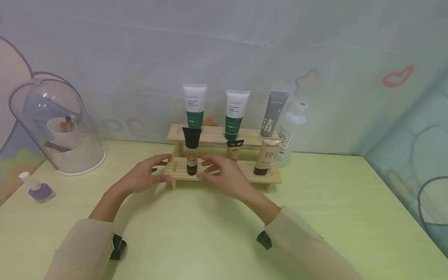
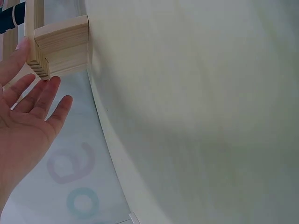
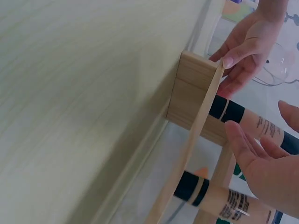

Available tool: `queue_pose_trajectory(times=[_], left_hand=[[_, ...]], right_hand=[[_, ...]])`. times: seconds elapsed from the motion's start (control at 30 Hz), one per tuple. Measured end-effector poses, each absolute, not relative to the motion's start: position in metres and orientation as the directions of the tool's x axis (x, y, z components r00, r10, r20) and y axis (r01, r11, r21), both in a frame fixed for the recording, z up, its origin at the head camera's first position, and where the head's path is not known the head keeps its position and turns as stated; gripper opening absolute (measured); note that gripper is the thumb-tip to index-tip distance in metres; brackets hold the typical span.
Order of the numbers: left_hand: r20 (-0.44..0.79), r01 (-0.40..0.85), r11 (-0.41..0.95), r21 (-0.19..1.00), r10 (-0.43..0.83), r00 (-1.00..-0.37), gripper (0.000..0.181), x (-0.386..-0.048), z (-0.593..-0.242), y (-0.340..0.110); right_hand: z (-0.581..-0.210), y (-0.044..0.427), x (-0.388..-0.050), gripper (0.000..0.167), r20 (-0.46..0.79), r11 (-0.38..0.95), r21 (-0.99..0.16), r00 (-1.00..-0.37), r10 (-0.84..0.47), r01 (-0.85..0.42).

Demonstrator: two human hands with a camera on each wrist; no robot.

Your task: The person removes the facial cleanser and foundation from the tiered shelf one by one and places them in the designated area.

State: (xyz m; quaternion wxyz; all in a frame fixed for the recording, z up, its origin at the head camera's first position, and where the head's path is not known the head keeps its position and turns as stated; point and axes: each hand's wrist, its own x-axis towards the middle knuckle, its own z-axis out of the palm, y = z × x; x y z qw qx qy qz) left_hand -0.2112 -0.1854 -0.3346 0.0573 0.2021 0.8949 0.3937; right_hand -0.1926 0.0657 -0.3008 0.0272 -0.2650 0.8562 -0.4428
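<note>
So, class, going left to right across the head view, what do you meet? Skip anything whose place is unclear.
Clear dome, left hand, leftmost black-topped tube, right hand, BB tube, white bottle, red heart.

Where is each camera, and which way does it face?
Head: on the head, facing forward and down at the tiered wooden rack; left hand, right hand, sleeves show.
Left wrist: on that wrist, facing the rack's end and table; left hand shows.
Right wrist: on that wrist, facing the rack; both hands show.
Head and right wrist share the cosmetic tube between both hands.
</note>
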Motion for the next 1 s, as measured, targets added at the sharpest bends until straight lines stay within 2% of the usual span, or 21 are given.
queue_pose_trajectory(times=[0.3,0.5,1.0], left_hand=[[0.064,0.332,0.607,0.722,0.420,-0.905,0.063,-0.213,-0.337,-0.185],[0.078,0.353,0.595,0.722,0.436,-0.896,0.064,-0.211,-0.335,-0.185],[0.090,0.365,0.586,0.724,0.444,-0.892,0.063,-0.210,-0.336,-0.185]], right_hand=[[-0.309,0.042,-0.204,0.041,0.193,0.442,-0.832,-0.922,-0.337,-0.335],[-0.313,0.034,-0.208,0.040,0.215,0.391,-0.856,-0.921,-0.324,-0.337],[-0.316,0.029,-0.208,0.032,0.299,0.433,-0.804,-0.906,-0.301,-0.408]])
